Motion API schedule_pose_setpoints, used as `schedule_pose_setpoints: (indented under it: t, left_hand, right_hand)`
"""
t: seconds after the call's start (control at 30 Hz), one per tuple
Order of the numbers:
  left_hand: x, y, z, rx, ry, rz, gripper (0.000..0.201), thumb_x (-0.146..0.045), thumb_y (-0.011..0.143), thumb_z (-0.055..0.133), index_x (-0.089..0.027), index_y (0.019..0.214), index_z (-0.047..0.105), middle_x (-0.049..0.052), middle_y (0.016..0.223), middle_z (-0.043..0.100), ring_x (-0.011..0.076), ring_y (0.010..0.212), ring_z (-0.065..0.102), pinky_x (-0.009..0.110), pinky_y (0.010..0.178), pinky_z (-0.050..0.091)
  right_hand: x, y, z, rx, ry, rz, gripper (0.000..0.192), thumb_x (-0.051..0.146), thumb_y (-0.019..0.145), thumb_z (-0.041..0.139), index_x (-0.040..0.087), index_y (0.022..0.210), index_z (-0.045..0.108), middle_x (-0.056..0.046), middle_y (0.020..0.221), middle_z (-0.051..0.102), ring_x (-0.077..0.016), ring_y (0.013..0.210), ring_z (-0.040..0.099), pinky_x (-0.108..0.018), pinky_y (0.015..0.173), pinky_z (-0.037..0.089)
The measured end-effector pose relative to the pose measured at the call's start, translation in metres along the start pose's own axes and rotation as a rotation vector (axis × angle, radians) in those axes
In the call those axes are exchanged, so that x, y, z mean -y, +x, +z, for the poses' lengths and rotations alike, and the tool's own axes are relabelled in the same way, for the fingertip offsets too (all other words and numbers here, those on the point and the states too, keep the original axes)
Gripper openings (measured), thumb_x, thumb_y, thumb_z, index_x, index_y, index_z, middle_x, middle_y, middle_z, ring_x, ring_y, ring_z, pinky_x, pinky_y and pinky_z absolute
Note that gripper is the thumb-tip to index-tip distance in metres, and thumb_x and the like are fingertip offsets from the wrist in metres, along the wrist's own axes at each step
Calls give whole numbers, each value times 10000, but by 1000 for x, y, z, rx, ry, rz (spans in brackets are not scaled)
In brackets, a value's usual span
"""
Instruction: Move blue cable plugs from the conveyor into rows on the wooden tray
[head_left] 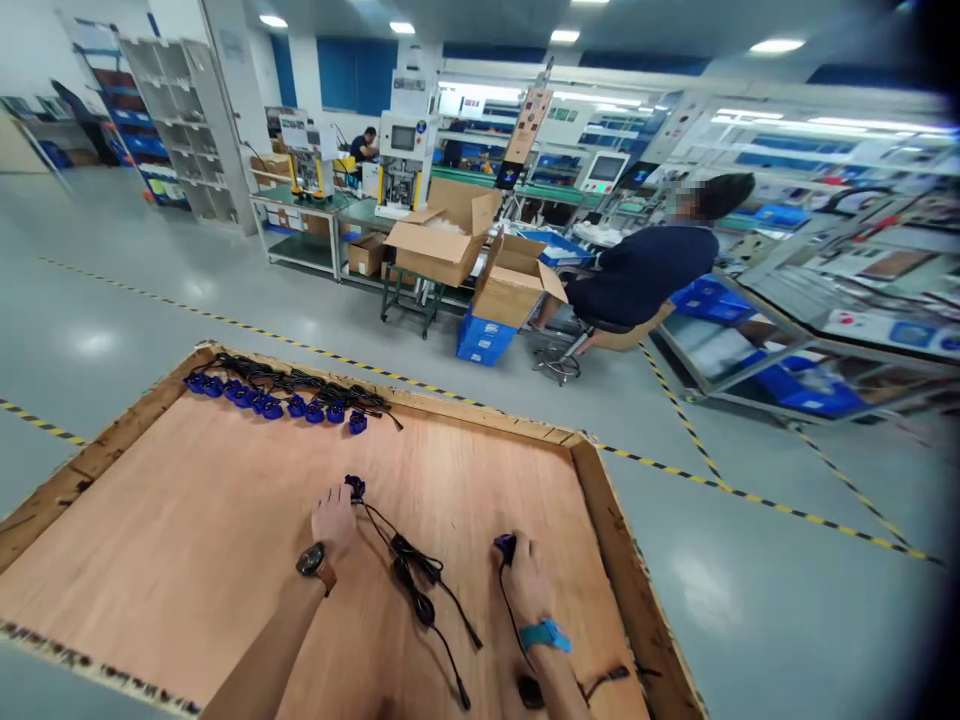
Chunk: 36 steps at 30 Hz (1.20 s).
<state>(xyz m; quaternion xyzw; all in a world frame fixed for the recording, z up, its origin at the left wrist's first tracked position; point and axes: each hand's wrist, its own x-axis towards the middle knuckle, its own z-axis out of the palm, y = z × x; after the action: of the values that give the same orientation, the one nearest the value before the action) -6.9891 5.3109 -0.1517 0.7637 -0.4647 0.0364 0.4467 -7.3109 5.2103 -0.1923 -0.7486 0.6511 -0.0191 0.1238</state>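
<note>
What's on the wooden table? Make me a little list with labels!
Table: wooden tray top with raised rim
Left hand: on a blue plug with black cable
Right hand: on another blue plug
Far edge: row of blue plugs with cables
Wrists: watch left, blue band right
Behind: seated person, cardboard boxes

tray (600, 500): matt raw plywood | floor (150, 290): glossy smooth | cables (409, 565): black rubbery

Both hands (334, 519) (525, 578) forward, palms down.
</note>
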Motion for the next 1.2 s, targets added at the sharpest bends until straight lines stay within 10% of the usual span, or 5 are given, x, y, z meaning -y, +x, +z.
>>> schedule_pose_setpoints:
  t: [0.23,0.57,0.73,0.93,1.2]
  left_hand:
    - [40,-18,-10,414,283,146,554,-311,920,555,-109,1430,476,242,1444,500,371,1284,515,545,1016,464]
    - [81,61,-3,1053,91,868,747,-424,928,518,-203,1571,209,113,1627,284,286,1530,177,534,1253,144]
    - [51,48,54,829,299,451,675,-376,933,507,-118,1529,320,154,1605,326,326,1512,217,578,1234,193]
    - [-16,67,158,318,501,-188,639,-260,946,426,-9,1519,296,204,1615,266,356,1515,196,603,1237,180]
    - [-23,88,203,180,481,-261,616,-171,954,348,48,1518,233,245,1615,214,366,1524,144,625,1224,202]
  right_hand:
    - [15,-33,5,-248,-129,-100,608,297,932,372,22,1474,375,-277,1462,439,-422,1417,335,-597,1122,325]
    - [98,-68,100,-65,24,-390,574,151,888,400,250,1444,497,-164,1210,653,-350,1073,631,-517,886,544]
    - [108,58,62,28,347,-379,405,276,974,398,182,1337,550,-137,1128,617,-272,1018,603,-434,893,537]
    - [221,211,13,56,536,-662,398,224,950,462,172,1327,579,-141,1224,603,-257,1154,535,-444,1048,456]
    - [277,260,6,251,293,-824,409,212,943,522,171,1340,613,-103,1327,633,-237,1211,601,-372,1085,461]
